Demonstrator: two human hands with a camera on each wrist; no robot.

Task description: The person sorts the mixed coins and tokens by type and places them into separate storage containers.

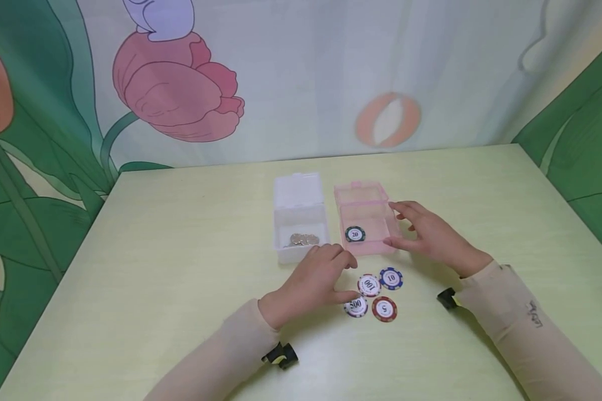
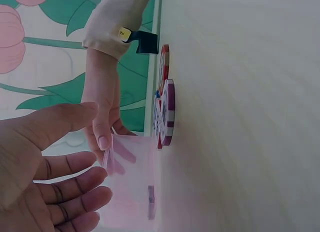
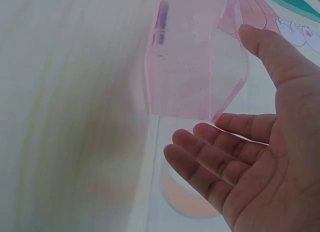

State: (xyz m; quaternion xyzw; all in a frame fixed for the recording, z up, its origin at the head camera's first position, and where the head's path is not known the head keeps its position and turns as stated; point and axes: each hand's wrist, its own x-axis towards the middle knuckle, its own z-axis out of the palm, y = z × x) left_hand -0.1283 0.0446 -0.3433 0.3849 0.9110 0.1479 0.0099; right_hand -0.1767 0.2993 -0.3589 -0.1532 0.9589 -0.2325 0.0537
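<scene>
A pink clear plastic box (image 1: pixel 372 245) stands with its lid tipped back and a green-edged 20 poker chip (image 1: pixel 355 234) inside. At its right side is my right hand (image 1: pixel 433 236), thumb and fingers spread around the near-right corner; whether they touch it is hard to tell. My left hand (image 1: pixel 313 284) hovers over the table with loosely bent fingers, holding nothing. Under and beside its thumb lie a 500 chip (image 1: pixel 355 307), a 100 chip (image 1: pixel 369 285), a blue 10 chip (image 1: pixel 391 278) and a red 5 chip (image 1: pixel 384 309).
Left of the pink box, a white translucent box (image 1: pixel 295 255) stands with its lid up, holding several silvery coin-like discs (image 1: pixel 304 239). Both boxes rest on a pale table (image 1: pixel 180 250). A curtain printed with flowers (image 1: pixel 301 83) hangs behind the table's far edge.
</scene>
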